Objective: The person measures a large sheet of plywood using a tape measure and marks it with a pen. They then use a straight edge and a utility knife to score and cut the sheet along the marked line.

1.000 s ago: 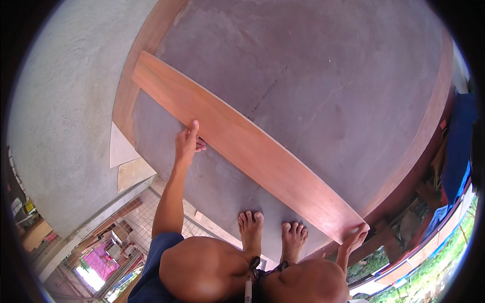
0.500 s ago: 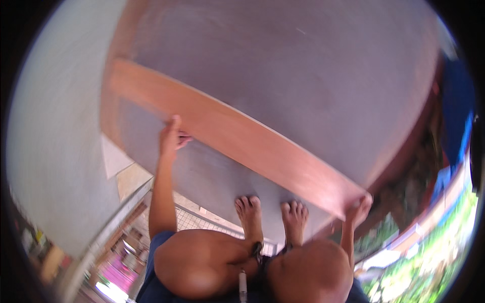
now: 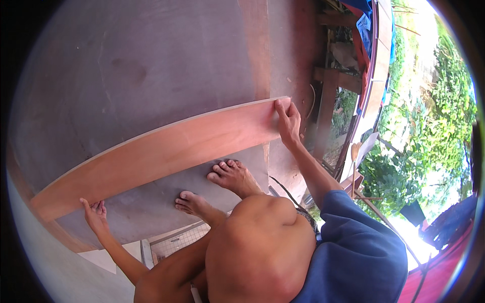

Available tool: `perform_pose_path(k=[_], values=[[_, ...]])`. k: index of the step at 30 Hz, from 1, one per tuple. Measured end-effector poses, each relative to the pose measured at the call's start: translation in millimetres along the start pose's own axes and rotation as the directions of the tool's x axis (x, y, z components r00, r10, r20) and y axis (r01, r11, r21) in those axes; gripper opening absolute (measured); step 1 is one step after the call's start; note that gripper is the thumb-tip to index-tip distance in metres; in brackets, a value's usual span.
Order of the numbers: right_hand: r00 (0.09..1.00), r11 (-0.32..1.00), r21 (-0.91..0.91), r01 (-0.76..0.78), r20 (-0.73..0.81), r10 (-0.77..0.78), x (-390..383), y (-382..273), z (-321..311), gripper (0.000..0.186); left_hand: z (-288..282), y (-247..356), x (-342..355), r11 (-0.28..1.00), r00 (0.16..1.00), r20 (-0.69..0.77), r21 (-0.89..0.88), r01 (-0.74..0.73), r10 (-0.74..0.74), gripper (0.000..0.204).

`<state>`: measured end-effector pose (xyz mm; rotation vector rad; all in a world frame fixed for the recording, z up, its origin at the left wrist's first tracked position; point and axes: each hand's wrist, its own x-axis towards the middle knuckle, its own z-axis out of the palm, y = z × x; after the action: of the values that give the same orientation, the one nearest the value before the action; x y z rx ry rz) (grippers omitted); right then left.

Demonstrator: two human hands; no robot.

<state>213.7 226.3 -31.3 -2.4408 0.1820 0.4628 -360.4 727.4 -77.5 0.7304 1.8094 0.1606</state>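
A long, thin plywood strip [image 3: 166, 144] with a pale edge spans the grey panel [image 3: 151, 55] beneath me, sloping up to the right. My left hand [image 3: 95, 214] is closed on its near edge toward the left end, thumb on the face and fingers curled at the edge, partly hidden. At the strip's right end, my right hand [image 3: 288, 121] grips the corner with thumb and fingers. My bare feet [image 3: 235, 177] rest on the panel just on the near side of the strip, below my bent knees.
A pale wall [image 3: 45, 242] lies at lower left, a wire grid [image 3: 169, 242] below my feet. Beyond the panel's right edge are wooden beams [image 3: 333, 81], blue sheeting [image 3: 364, 30], a ledge with boards [image 3: 379, 70] and green foliage [image 3: 444, 91] outside.
My view has swung to the right: the strip now slopes up to the right instead of down, and more of the outside shows. Both hands still grip the strip.
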Motion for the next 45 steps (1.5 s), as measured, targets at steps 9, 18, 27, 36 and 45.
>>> perform_pose_path(k=[9, 18, 27, 36, 45], values=[[0.999, 1.0, 0.016, 0.015, 0.028, -0.016, -2, 0, -4, 0.056, 22, 19, -38, 0.998, 0.999, 0.01, 0.053, -0.039, 0.038, 0.119], [0.999, 1.0, -0.025, -0.011, 0.036, 0.012, 2, 6, -2, 0.057, 9, 9, -12, 0.998, 0.998, -0.046, 0.062, 0.032, -0.03, 0.124], [1.0, 1.0, -0.019, 0.003, 0.031, -0.002, 5, 10, -2, 0.059, 8, 8, -14, 0.994, 0.999, -0.053, 0.112, 0.012, -0.006, 0.124], [0.999, 1.0, -0.009, -0.001, 0.038, 0.002, 4, 8, -2, 0.057, -3, 1, -5, 0.996, 0.999, -0.038, 0.088, 0.015, -0.011, 0.118], [0.995, 0.997, -0.058, -0.046, 0.086, 0.051, 3, 7, -5, 0.049, 27, 20, -40, 0.995, 0.998, -0.015, 0.089, -0.053, 0.055, 0.11]])
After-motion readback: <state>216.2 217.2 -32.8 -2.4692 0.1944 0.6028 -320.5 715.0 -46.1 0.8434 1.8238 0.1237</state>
